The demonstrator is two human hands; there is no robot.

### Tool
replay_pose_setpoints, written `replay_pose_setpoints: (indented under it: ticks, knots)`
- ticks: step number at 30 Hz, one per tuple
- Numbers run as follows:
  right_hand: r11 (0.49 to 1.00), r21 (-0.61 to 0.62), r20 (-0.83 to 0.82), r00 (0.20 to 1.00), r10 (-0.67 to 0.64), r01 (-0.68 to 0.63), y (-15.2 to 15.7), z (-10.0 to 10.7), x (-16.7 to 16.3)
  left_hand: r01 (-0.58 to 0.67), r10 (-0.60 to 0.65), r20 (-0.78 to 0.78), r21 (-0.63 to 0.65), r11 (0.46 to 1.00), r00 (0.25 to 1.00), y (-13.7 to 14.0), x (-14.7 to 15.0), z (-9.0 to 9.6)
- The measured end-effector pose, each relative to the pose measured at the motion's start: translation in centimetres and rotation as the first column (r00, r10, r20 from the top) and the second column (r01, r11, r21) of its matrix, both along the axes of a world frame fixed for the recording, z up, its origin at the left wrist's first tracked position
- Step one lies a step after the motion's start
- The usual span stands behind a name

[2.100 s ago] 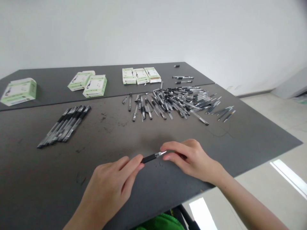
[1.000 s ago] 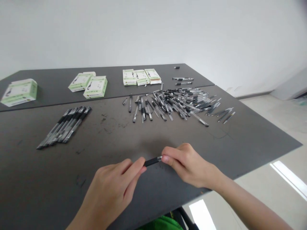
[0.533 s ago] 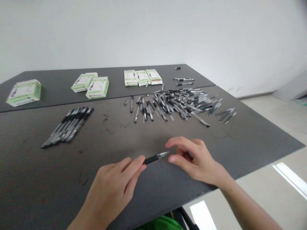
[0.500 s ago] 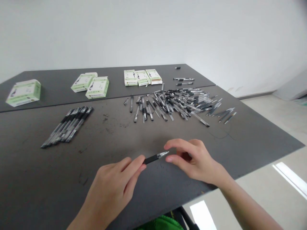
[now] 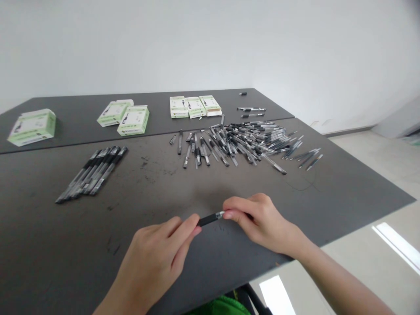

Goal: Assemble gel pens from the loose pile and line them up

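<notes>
Over the near part of the dark table, my left hand point(image 5: 160, 253) is closed around the barrel of a pen point(image 5: 210, 218) with a black grip. The pen's tip points right and slightly up. My right hand point(image 5: 259, 225) pinches that silvery tip between thumb and fingers, which hide its very end. The rear of the pen is hidden inside my left hand. Farther off, to the left, a row of capped black pens point(image 5: 93, 173) lies slantwise side by side.
A large heap of pen parts point(image 5: 246, 140) spreads across the middle right, with thin refills point(image 5: 310, 157) at its right edge. Green-and-white boxes point(image 5: 133, 120) stand along the back. A few pens point(image 5: 252, 109) lie at the far right. The table point(image 5: 361, 188) ends at a slanting right edge.
The thumb and fingers of my right hand, apart before, have closed on the pen's tip. My left hand keeps its hold on the pen in nearly the same place.
</notes>
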State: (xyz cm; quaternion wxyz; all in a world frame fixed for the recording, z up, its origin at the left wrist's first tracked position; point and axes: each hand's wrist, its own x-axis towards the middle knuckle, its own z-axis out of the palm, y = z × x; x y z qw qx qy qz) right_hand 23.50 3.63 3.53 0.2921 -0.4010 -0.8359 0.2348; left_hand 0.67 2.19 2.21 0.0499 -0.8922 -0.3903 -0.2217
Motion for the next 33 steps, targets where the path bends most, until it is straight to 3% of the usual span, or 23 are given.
replay_pose_setpoints:
  ticks: [4, 11, 15, 16, 18, 20, 22, 24, 26, 28, 30, 33]
  knots:
    - [0.982, -0.186, -0.04, 0.999, -0.018, 0.01, 0.0, 0.4, -0.4, -0.005, 0.005, -0.029, 0.015, 1.0, 1.0, 0.0, 0.0, 0.0]
    - [0.93, -0.365, -0.077, 0.994, -0.075, 0.042, 0.4, -0.1, -1.1, -0.015, 0.024, -0.102, 0.085, 0.996, 0.994, 0.1, 0.3, 0.1]
    - [0.781, -0.624, -0.082, 0.991, -0.105, 0.031, 1.0, -0.8, -1.5, -0.014, 0.032, -0.163, 0.115, 0.993, 0.986, 0.1, 0.5, 0.1]
    - [0.766, -0.642, -0.09, 0.99, -0.112, 0.028, 1.1, -0.8, -1.5, -0.011, 0.027, -0.161, 0.104, 0.995, 0.987, 0.1, 0.4, 0.1]
    - [0.83, -0.557, -0.105, 0.988, -0.11, 0.033, 1.1, -0.6, -1.4, -0.016, 0.024, -0.118, 0.067, 0.998, 0.993, 0.2, 0.3, 0.2]
    - [0.939, -0.343, -0.103, 0.992, -0.075, 0.035, 0.9, -0.3, -1.1, -0.03, 0.031, -0.042, 0.01, 0.999, 0.999, 0.3, 0.2, 0.3]
    - [0.997, -0.079, -0.072, 0.997, -0.023, 0.017, 0.5, -0.3, -0.7, -0.038, 0.04, 0.04, -0.051, 0.998, 0.998, 0.3, 0.1, 0.6]
    - [0.986, 0.165, -0.013, 1.0, 0.008, -0.006, 0.1, -0.5, -0.2, -0.032, 0.042, 0.106, -0.095, 0.995, 0.993, 0.3, 0.1, 0.8]
    - [0.946, 0.323, 0.035, 0.999, 0.003, -0.014, -0.2, -0.7, 0.1, -0.024, 0.041, 0.146, -0.115, 0.993, 0.988, 0.3, 0.1, 1.0]
    - [0.923, 0.385, 0.052, 0.999, 0.0, -0.02, -0.4, -0.9, 0.1, -0.018, 0.038, 0.158, -0.124, 0.992, 0.987, 0.2, 0.1, 1.0]
    - [0.929, 0.365, 0.083, 0.996, 0.025, -0.054, -0.4, -1.0, 0.0, -0.012, 0.03, 0.141, -0.126, 0.992, 0.99, 0.2, 0.0, 0.9]
    - [0.984, 0.164, 0.156, 0.987, 0.038, -0.064, -0.1, -1.1, -0.7, -0.03, 0.033, 0.05, -0.073, 0.997, 0.998, 0.2, -0.1, 0.4]
